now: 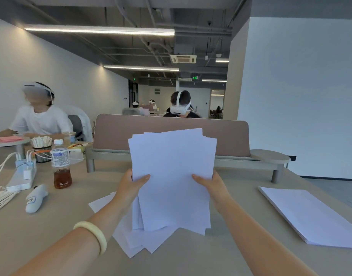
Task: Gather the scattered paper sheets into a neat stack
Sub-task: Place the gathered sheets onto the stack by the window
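Note:
I hold a bundle of several white paper sheets (172, 176) upright above the beige table (41, 232), their edges uneven and fanned at top and bottom. My left hand (129, 186) grips the bundle's left edge, thumb on the front. My right hand (212, 186) grips its right edge the same way. Under the bundle, more loose white sheets (135, 244) lie skewed on the table, partly hidden by my left arm. A flat, squared stack of white paper (310, 214) rests on the table at the right.
A brown divider panel (115, 132) on a low shelf stands behind the sheets. At left are a half-full drink bottle (60, 164), a power strip with cables (22, 176), a white controller (36, 198) and a pen cup (41, 148). People with headsets sit beyond.

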{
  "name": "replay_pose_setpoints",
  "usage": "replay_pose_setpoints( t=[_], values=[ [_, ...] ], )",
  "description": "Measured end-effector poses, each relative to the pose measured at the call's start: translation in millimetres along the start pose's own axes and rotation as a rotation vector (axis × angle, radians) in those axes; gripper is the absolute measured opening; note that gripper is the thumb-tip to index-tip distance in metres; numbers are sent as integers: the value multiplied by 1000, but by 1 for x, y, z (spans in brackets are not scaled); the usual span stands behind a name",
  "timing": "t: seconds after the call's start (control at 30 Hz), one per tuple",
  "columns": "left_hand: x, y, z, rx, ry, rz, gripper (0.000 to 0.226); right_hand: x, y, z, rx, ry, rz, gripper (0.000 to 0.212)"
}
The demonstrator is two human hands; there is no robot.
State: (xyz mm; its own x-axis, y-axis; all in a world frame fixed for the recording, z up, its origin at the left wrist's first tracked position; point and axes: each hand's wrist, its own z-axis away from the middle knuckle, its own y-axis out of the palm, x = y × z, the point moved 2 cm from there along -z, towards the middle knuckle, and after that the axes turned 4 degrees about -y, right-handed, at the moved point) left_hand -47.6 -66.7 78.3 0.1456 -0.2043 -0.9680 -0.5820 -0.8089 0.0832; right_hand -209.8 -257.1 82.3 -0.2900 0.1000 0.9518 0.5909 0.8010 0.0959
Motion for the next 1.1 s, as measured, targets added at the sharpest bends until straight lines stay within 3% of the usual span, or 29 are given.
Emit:
replay_pose_setpoints(
  t=[0.2, 0.37, 0.6, 0.8, 1.1],
  values=[
    [9, 6, -1, -44, -34, -55, 33, -17, 4, 2, -49, 28, -35, 60],
    [6, 12, -1, -35, -33, -62, 29, -21, 9, -5, -121, 84, -21, 32],
    [11, 11, 4, -50, -42, -49, 15, -19, 10, 0, -139, 59, 40, 40],
    [19, 14, 1, -103, -84, -64, 24, -25, 16, -1, -207, 75, 64, 31],
    [37, 18, 5, -102, -134, -127, 27, -41, 19, 6, -155, 117, 154, 31]
  ],
)
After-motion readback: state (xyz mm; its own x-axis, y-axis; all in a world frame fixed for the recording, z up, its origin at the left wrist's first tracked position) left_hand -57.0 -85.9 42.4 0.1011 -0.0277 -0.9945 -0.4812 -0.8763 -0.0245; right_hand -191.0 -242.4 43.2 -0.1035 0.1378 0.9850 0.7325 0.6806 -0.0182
